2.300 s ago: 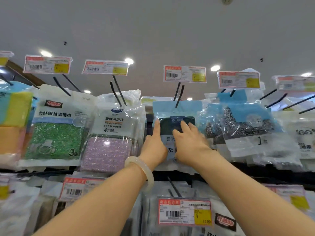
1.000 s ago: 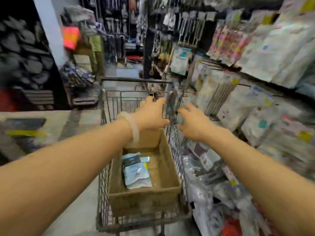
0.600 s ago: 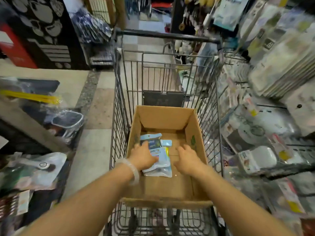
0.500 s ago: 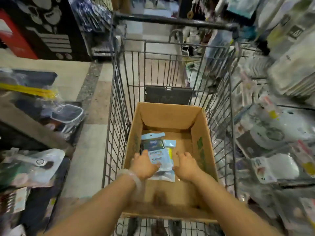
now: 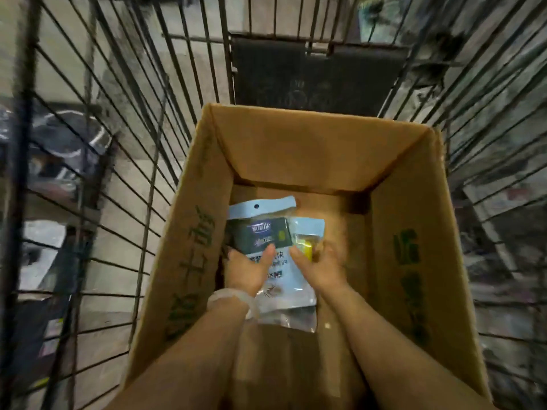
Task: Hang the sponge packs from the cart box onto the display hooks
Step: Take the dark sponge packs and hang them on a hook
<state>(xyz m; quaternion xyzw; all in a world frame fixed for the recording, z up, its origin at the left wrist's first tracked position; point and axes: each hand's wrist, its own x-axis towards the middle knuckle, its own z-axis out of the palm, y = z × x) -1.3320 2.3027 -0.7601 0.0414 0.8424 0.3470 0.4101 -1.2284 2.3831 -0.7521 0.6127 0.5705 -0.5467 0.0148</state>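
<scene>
A sponge pack [image 5: 262,230] with a pale blue header and a dark sponge lies flat on the floor of the cardboard box [image 5: 299,143] in the wire cart [image 5: 139,161]. A smaller pack [image 5: 307,232] with something yellow inside lies beside it on the right. A clear pack edge [image 5: 291,319] shows underneath. My left hand [image 5: 247,272] grips the top pack's left side, with the thumb on its face. My right hand [image 5: 322,267], blurred, has its thumb on the pack's right edge and its fingers over the smaller pack. No display hooks are in view.
The box's tall walls close in on both hands; green print runs along the left and right walls. Cart wires surround the box. A dark panel [image 5: 316,78] stands at the cart's far end. Packaged goods [image 5: 503,202] lie to the right, floor and items to the left.
I turned from the display hooks down to the cart. Both hands dropped into the box and closed in on the top sponge pack; the view has come nearer.
</scene>
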